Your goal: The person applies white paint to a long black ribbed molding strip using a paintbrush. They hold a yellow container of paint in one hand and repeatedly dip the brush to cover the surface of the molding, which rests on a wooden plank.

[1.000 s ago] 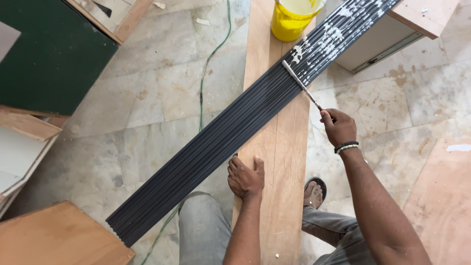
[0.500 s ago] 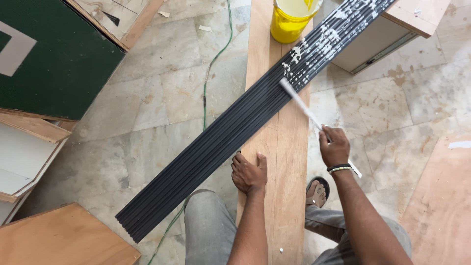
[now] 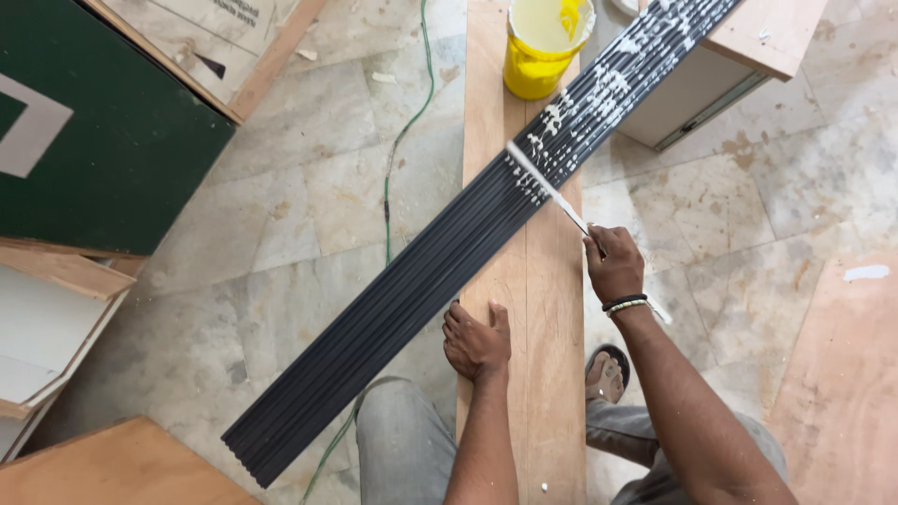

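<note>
While glue tub (image 3: 545,45) stands ahead, green cable (image 3: 398,159) beside plank (image 3: 538,309)

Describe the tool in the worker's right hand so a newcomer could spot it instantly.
Start at the long wooden plank running up the middle of the floor, crossed diagonally by a black ribbed panel. The right hand holds a thin pale spreader stick whose tip rests on that panel. It lies across the black ribs, among white glue smears.
</note>
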